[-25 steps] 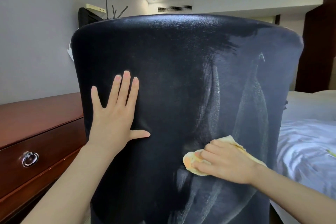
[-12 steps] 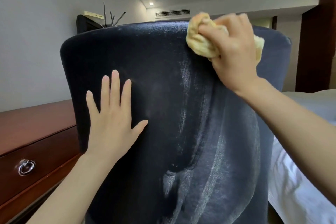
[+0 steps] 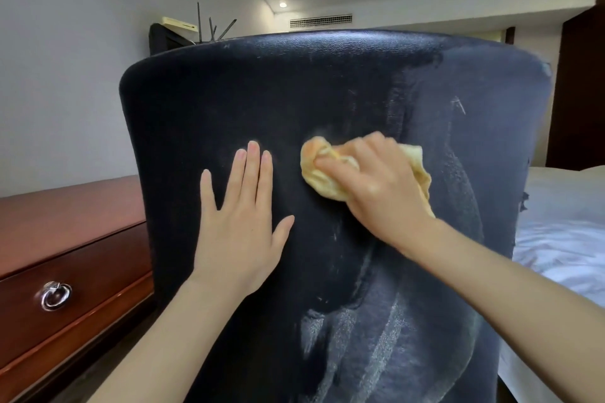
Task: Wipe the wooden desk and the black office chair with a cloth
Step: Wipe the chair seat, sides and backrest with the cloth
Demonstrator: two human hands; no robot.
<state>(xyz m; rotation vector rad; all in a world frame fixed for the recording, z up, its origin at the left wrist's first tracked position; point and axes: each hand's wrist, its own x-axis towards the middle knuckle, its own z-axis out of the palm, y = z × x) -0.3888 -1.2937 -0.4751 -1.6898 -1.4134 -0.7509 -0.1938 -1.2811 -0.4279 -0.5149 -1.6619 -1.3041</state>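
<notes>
Wiping chair back (image 3: 294,82): right hand (image 3: 379,186) clutches bunched cloth (image 3: 324,180) mid-panel; left hand (image 3: 239,226) flat, fingers straight, bracing. Next: likely dry left portion. Desk (image 3: 65,226) far left.

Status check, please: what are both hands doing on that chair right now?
Left hand flat on the chair back. Right hand grips the yellow cloth, pressed mid-back. Nothing in the way.
</notes>
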